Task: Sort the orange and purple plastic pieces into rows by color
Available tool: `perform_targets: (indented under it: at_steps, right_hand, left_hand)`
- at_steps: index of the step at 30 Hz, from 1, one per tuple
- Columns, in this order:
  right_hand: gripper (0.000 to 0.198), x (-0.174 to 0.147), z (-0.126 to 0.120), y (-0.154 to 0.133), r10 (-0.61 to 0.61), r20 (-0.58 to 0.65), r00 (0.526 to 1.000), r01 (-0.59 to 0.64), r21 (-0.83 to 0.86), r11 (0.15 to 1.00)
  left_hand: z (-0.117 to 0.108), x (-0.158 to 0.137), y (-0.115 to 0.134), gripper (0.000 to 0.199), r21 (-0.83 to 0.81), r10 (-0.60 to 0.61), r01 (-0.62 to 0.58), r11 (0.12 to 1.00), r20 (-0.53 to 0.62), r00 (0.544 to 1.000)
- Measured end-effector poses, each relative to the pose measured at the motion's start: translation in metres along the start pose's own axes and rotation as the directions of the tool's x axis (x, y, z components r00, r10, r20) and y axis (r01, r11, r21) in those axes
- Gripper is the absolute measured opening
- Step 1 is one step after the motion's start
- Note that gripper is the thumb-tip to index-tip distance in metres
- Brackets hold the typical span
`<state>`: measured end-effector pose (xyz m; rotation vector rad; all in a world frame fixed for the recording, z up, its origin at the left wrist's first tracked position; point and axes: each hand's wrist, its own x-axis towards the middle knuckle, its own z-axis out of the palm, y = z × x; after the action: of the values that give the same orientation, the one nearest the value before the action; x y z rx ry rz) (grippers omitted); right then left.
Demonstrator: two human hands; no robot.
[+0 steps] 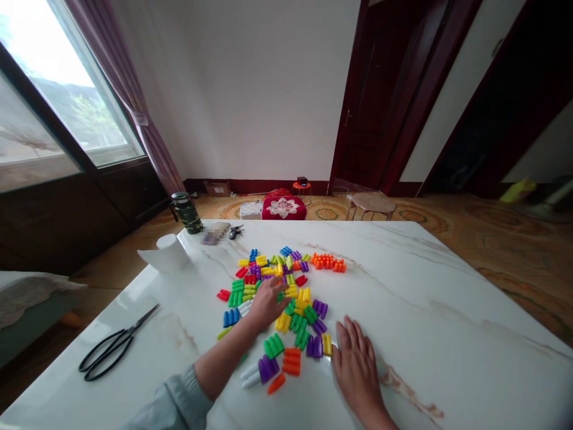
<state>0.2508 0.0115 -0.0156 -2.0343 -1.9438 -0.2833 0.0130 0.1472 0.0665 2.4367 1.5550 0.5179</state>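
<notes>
Small plastic building blocks with rounded, finger-like bars lie in a loose pile in the middle of the table, among them a green block (274, 345) and a yellow block (283, 323). Over the pile reaches my left hand (267, 301), its fingers apart and bent down among the pieces; I see nothing held in it. My right hand (358, 367) rests flat on the table, fingers stretched out, beside a small yellow block (326, 344) and a purple block (314, 346). A row of orange blocks (328, 263) lies at the far right of the pile.
Black-handled scissors (114, 346) lie on the white marble-look table (447, 310) at left. Behind them are a white paper roll (168, 254), a dark green jar (187, 212) and a small dark tool (235, 232). A stool (373, 203) stands beyond the table.
</notes>
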Motion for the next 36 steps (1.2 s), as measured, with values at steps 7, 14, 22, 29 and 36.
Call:
perform_targets:
  at_steps: [7,14,22,29,36]
  right_hand:
    - [0.05,-0.003,0.002,0.001,-0.028,-0.027,0.999,0.028,0.019,0.999]
    - [0.043,0.001,0.007,0.013,-0.046,-0.099,0.994,0.062,0.165,0.984]
    - [0.032,0.003,-0.034,-0.029,-0.17,-0.175,0.97,0.237,0.513,0.825]
    - [0.046,0.028,-0.053,-0.115,-0.206,0.305,0.93,0.127,0.26,0.957]
    - [0.04,0.046,-0.056,-0.127,-0.143,0.429,0.892,0.098,0.125,0.987]
  left_hand:
    - [0.023,-0.153,0.018,0.063,0.032,0.093,-0.09,0.995,-0.12,0.988]
    - [0.035,-0.166,0.02,0.074,0.1,0.15,-0.143,0.985,-0.068,0.986]
    - [0.037,-0.118,0.008,0.075,0.025,0.086,-0.084,0.996,-0.092,0.992]
    - [0.054,-0.107,-0.001,0.047,0.15,0.053,-0.019,0.988,-0.225,0.973]
    - [0.069,-0.101,-0.012,0.049,0.233,0.106,-0.034,0.972,-0.304,0.947]
